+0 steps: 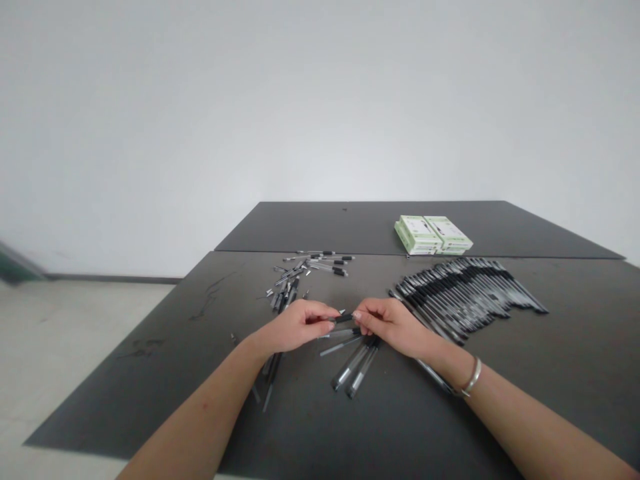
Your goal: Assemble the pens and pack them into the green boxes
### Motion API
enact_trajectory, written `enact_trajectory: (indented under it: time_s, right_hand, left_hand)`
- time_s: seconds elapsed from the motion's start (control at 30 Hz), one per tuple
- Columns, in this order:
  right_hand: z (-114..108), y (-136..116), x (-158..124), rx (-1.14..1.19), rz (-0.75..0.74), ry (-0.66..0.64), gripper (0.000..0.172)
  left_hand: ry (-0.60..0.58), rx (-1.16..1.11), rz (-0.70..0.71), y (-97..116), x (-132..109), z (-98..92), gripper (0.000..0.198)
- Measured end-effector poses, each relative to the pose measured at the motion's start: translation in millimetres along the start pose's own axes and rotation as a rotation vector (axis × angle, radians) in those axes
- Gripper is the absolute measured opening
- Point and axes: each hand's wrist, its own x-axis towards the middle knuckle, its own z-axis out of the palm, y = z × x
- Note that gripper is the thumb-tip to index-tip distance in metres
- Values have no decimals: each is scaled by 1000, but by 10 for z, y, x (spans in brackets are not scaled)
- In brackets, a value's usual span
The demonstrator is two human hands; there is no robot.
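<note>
I've got L hand (295, 327) & R hand (393, 325) close together, fingertips clamped on either end of a short black plastic pen part (343, 319), right above loose clear-barrel pens (351, 368). Messy heap of black-and-clear pen bits (300, 280) sits ahead of L hand; long neat row of black pens (465, 297) lies right of R hand. Green-and-white cardboard boxes (433, 235) sit on far dark table (320, 230).
</note>
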Motion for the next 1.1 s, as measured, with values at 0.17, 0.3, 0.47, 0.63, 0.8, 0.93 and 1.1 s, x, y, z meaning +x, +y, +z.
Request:
enact_trajectory:
  time_s: [0.17,0.3,0.47,0.63,0.8,0.93,1.1]
  right_hand:
    - [-22,-26,1,30,-30,12,26]
    - [-27,-14,15,-16,-34,40,24]
    - [-20,-36,20,-55,-16,74,22]
    - [2,-28,28,-40,20,89,22]
    - [24,-15,26,-1,15,91,23]
    - [-72,-39,53,153,44,139,28]
    - [-334,33,116,266,136,406,28]
  left_hand:
    - [-22,-17,-3,-41,-3,-12,32]
    - [5,32,44,-34,18,-17,32]
    - [24,170,140,13,33,-24,30]
    - [24,233,149,20,29,-14,30]
    - [35,220,142,29,32,-6,30]
    - [101,142,90,21,27,-26,29]
    - [265,68,-70,-10,25,-72,32]
